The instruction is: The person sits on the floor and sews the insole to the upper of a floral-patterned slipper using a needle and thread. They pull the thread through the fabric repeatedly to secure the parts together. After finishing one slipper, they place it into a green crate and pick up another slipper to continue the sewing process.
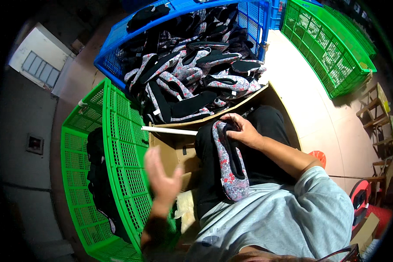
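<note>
My right hand (245,132) is closed on the far end of a grey slipper shoe (225,163) with a red floral pattern and a dark lining. The shoe lies lengthwise over my lap, its near end against my grey shirt. Away to the left, my left hand (163,178) is raised beside the green crate, holding nothing; it is smeared by motion, but the thumb stands apart from the fingers. A white rod (170,130) sticks out over the cardboard box (172,150) around my knees.
A blue crate (111,41) at the front holds a heap of similar floral slipper shoes (183,70). A green crate (126,168) at my left contains dark items (98,174). More green crates (323,48) stand far right, beyond a wooden rack (375,113).
</note>
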`<state>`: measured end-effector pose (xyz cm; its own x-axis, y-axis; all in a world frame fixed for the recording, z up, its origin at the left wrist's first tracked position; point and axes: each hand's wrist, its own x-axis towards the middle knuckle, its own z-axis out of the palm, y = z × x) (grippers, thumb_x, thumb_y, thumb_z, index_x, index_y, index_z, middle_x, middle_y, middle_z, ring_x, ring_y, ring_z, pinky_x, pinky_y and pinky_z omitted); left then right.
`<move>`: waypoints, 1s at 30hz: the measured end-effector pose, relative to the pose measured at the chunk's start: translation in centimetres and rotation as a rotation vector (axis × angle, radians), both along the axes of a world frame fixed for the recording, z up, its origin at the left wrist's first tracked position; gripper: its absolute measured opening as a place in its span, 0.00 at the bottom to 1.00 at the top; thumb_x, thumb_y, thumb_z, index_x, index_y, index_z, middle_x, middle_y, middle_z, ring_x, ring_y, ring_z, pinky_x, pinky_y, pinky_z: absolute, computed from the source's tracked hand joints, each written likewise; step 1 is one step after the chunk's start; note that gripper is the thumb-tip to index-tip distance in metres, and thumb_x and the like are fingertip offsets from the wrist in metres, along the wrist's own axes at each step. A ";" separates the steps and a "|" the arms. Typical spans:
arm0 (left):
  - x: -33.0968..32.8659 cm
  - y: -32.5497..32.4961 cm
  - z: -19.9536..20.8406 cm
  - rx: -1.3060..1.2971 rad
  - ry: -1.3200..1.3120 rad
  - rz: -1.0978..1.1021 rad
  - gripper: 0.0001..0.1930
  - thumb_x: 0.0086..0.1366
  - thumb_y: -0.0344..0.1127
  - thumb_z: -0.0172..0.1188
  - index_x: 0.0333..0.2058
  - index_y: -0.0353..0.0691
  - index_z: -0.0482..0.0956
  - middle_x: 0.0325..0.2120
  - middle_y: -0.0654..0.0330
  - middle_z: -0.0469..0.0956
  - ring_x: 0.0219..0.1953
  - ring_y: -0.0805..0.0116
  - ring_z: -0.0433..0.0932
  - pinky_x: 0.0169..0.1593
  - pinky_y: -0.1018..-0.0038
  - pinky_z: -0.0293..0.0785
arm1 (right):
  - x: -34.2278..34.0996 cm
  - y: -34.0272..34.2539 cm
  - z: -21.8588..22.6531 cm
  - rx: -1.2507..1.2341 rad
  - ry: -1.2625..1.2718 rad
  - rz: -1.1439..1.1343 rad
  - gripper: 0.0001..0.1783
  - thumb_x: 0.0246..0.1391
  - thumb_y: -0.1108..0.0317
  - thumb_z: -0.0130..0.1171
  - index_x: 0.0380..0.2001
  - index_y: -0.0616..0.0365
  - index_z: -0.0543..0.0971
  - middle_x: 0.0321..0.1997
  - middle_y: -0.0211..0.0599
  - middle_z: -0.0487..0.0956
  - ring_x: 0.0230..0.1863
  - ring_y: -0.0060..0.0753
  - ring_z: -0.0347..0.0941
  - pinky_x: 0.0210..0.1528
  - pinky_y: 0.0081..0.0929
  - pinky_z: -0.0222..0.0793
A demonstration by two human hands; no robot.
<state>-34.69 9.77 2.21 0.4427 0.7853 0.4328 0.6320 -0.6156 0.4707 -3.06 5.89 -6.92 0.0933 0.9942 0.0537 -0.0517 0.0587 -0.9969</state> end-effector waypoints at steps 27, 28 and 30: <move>15.1 -1.6 -3.0 -0.101 0.260 0.064 0.24 0.49 0.26 0.60 0.49 0.33 0.77 0.43 0.50 0.76 0.48 0.47 0.74 0.52 0.58 0.72 | -0.1 -1.8 3.5 0.030 -0.927 -0.034 0.30 0.44 0.70 0.65 0.54 0.56 0.71 0.41 0.51 0.77 0.45 0.55 0.74 0.48 0.44 0.72; 15.2 -1.0 -3.8 -0.088 0.247 0.061 0.25 0.48 0.26 0.60 0.49 0.33 0.77 0.42 0.50 0.76 0.48 0.46 0.74 0.52 0.58 0.71 | -0.4 -1.6 3.2 0.038 -0.936 -0.054 0.30 0.44 0.70 0.65 0.54 0.56 0.71 0.41 0.51 0.77 0.45 0.55 0.74 0.48 0.45 0.72; 15.7 0.2 -4.9 -0.060 0.215 0.047 0.25 0.48 0.25 0.59 0.49 0.33 0.77 0.40 0.49 0.75 0.47 0.46 0.73 0.53 0.58 0.71 | -0.7 -0.9 2.2 0.051 -0.962 -0.102 0.29 0.44 0.71 0.64 0.53 0.57 0.71 0.40 0.52 0.77 0.45 0.56 0.74 0.47 0.46 0.72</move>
